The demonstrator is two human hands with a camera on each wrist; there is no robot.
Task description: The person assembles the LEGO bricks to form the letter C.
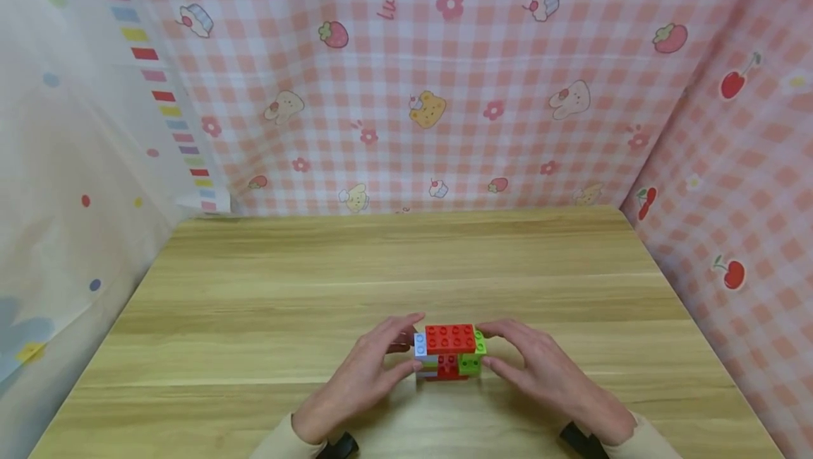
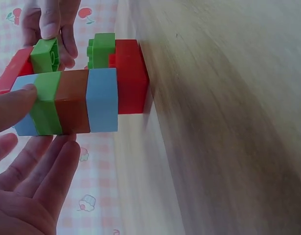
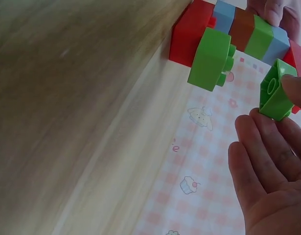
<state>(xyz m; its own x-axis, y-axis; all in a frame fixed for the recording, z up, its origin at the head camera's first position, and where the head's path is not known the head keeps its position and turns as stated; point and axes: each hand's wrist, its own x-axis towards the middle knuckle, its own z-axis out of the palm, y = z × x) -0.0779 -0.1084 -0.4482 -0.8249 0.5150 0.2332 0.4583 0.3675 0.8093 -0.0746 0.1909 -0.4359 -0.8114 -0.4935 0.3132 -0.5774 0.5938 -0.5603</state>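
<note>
A small structure of toy building bricks stands on the table in front of me. Its red base brick (image 2: pixel 131 76) carries a column of blue, brown (image 2: pixel 72 100), green and blue bricks at the left. A red brick (image 1: pixel 449 339) bridges out from the top. One green brick (image 3: pixel 210 58) sits on the base's right end. My left hand (image 1: pixel 358 371) holds the column near its top between thumb and fingers. My right hand (image 1: pixel 546 367) pinches another green brick (image 3: pixel 275 93), hollow underside showing, at the free end of the top red brick. A gap separates the two green bricks.
The wooden table (image 1: pixel 254 289) spreads around the structure. A pink checked cloth (image 1: pixel 394 92) hangs behind its back edge. Another patterned cloth (image 1: pixel 730 212) stands at the right, and a pale dotted sheet (image 1: pixel 70 162) at the left.
</note>
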